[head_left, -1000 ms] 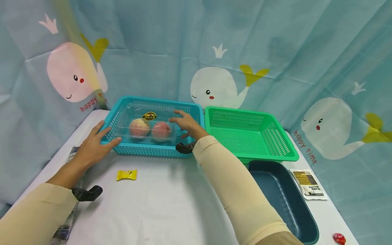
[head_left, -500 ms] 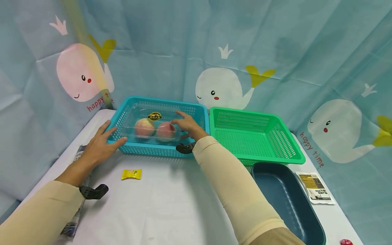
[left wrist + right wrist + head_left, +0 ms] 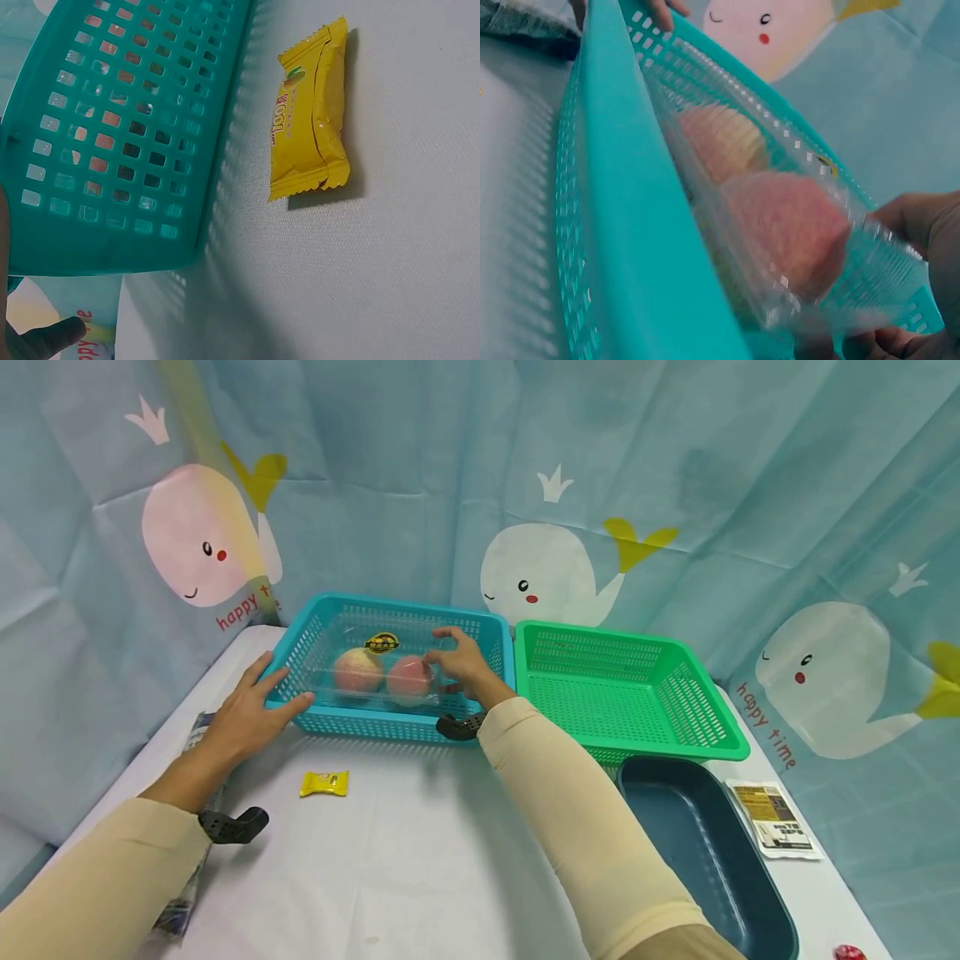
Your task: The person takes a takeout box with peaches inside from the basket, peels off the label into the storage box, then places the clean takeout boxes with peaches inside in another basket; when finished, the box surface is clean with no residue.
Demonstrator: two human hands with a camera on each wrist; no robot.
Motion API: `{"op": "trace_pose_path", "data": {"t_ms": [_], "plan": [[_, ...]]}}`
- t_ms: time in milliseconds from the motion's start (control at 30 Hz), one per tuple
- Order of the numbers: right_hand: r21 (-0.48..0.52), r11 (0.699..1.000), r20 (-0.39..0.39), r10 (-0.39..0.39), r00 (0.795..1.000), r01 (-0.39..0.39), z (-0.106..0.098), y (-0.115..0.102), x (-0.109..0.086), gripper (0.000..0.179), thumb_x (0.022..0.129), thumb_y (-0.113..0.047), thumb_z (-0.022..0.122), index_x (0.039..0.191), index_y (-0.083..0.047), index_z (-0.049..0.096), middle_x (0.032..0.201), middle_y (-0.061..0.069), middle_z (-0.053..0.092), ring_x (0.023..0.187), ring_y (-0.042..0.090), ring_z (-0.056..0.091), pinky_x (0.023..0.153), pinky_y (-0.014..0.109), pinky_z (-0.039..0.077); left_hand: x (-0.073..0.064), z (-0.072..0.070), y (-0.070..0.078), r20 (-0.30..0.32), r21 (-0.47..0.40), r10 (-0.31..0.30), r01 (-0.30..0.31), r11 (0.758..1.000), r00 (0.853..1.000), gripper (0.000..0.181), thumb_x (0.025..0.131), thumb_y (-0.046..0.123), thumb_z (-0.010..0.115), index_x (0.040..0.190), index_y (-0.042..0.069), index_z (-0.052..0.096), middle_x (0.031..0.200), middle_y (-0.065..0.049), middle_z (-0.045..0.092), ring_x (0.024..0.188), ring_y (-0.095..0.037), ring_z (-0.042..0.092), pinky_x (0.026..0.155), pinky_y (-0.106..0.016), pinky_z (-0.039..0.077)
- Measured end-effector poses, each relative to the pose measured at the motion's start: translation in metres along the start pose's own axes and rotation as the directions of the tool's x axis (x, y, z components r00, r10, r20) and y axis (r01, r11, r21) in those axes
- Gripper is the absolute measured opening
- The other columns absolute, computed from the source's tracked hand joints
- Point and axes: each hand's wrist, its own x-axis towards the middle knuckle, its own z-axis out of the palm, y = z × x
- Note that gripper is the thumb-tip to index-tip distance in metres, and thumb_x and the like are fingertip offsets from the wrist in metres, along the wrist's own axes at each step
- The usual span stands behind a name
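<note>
Passage over blue basket's front wall (image 3: 375, 727)

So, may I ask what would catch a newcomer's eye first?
Probably the blue basket at back left, where two peaches show through a clear box, the left hand at the basket's left end and the right hand at the box's right end. Next, perhaps, the green basket to the right and the whales on the curtain.

From above the near side, the head camera looks forward and down across the surface (image 3: 420, 860) to the whale-print curtain (image 3: 405, 468). Rolled sideways, the left wrist camera closely faces the blue plastic basket (image 3: 112, 259) and a yellow candy packet (image 3: 311, 120). The right wrist camera looks lengthwise over a clear peach box (image 3: 756, 199). The head view shares all three.
</note>
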Motion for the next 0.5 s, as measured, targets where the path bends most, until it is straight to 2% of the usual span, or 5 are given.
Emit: {"op": "trace_pose_path", "data": {"t_ms": [167, 300, 400, 500], "plan": [[0.031, 0.999, 0.017, -0.036, 0.999, 0.036, -0.001, -0.005, -0.005, 0.050, 0.089, -0.011, 0.067, 0.136, -0.018, 0.051, 0.141, 0.007, 0.037, 0.111, 0.032, 0.049, 0.060, 0.042, 0.058, -0.001, -0.001, 0.000, -0.006, -0.005, -0.001, 0.001, 1.000, 1.000, 0.088, 0.094, 0.060, 0.046, 0.151, -0.001, 0.021, 0.159, -0.015, -0.007, 0.138, -0.051, 0.005, 0.098, -0.074, 0.017], [0.045, 0.997, 0.008, -0.060, 0.998, 0.059, -0.001, -0.007, -0.010, 0.047, 0.088, -0.011, 0.064, 0.133, -0.018, 0.052, 0.136, 0.007, 0.042, 0.093, 0.027, 0.052, 0.057, 0.042, 0.056, -0.001, -0.001, 0.001, -0.013, -0.009, 0.002, -0.002, 1.000, 1.000, 0.088, 0.094, 0.060, 0.046, 0.151, -0.001, 0.021, 0.159, -0.015, -0.006, 0.138, -0.051, 0.006, 0.099, -0.074, 0.017], [0.059, 0.997, 0.002, -0.059, 0.998, 0.059, -0.004, -0.007, -0.015, 0.046, 0.088, -0.011, 0.063, 0.133, -0.017, 0.051, 0.131, 0.008, 0.046, 0.078, 0.026, 0.049, 0.054, 0.041, 0.055, -0.002, -0.001, 0.002, -0.007, -0.012, -0.001, 0.001, 1.000, 1.000, 0.088, 0.094, 0.061, 0.046, 0.151, -0.001, 0.021, 0.159, -0.016, -0.005, 0.138, -0.051, 0.006, 0.098, -0.075, 0.017], [0.080, 0.995, -0.008, -0.066, 0.998, 0.066, -0.009, -0.007, -0.019, 0.048, 0.087, -0.009, 0.063, 0.133, -0.015, 0.051, 0.127, 0.008, 0.048, 0.077, 0.025, 0.050, 0.053, 0.041, 0.054, -0.003, -0.001, 0.003, -0.005, -0.011, -0.007, 0.007, 1.000, 1.000, 0.089, 0.093, 0.062, 0.046, 0.151, -0.001, 0.021, 0.159, -0.016, -0.006, 0.138, -0.052, 0.005, 0.097, -0.075, 0.018]]}}
